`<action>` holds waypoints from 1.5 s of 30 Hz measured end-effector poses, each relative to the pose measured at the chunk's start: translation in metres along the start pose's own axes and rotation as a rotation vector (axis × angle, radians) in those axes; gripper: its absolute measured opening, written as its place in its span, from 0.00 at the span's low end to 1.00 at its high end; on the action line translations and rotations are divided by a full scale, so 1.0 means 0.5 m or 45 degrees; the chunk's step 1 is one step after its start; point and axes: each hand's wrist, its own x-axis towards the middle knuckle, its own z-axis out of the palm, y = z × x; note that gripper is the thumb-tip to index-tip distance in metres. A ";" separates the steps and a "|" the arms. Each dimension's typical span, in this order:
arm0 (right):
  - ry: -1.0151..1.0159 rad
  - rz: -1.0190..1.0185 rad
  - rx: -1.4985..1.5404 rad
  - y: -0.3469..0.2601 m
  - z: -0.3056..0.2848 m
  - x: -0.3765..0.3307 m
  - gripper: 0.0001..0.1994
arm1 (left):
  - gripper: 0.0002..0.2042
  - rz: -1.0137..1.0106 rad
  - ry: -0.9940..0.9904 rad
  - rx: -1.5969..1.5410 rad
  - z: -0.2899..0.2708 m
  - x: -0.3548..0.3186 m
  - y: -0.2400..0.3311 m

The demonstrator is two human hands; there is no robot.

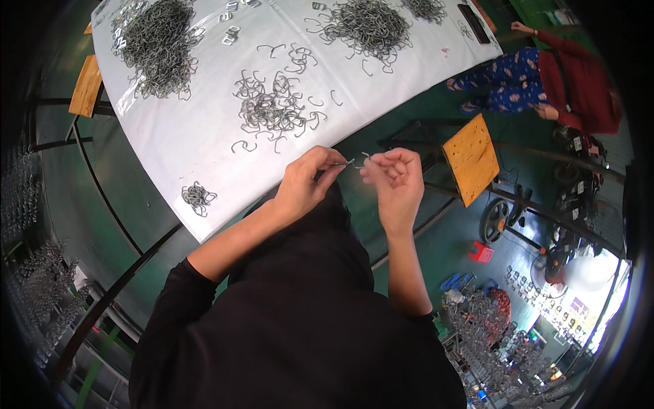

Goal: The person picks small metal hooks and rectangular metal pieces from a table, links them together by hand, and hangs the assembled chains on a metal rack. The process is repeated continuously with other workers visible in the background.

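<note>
The left hand (310, 178) pinches a wire hook (351, 163) between thumb and forefinger. The right hand (396, 183), its fingers curled, meets the wire from the right; whether its fingertips are clamped on it cannot be told. The hands are apart, the hook bridging them beyond the table's near edge. On the white table (225, 177), a loose heap (272, 109) of hooks lies ahead, a small cluster (197, 196) near left, and larger piles far left (160, 48) and far right (368, 31). A red box (481, 251) stands right, its contents indistinct.
</note>
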 end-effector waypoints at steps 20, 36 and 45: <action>0.111 -0.531 -0.187 0.096 -0.004 -0.025 0.13 | 0.11 -0.042 0.560 1.055 -0.308 0.354 -0.328; 0.049 -0.612 -0.322 0.118 0.018 0.025 0.13 | 0.08 -0.302 0.088 0.443 -0.166 0.282 -0.174; 0.153 -0.584 -0.289 0.124 0.022 0.024 0.12 | 0.08 -0.458 -0.202 0.049 -0.022 0.119 0.059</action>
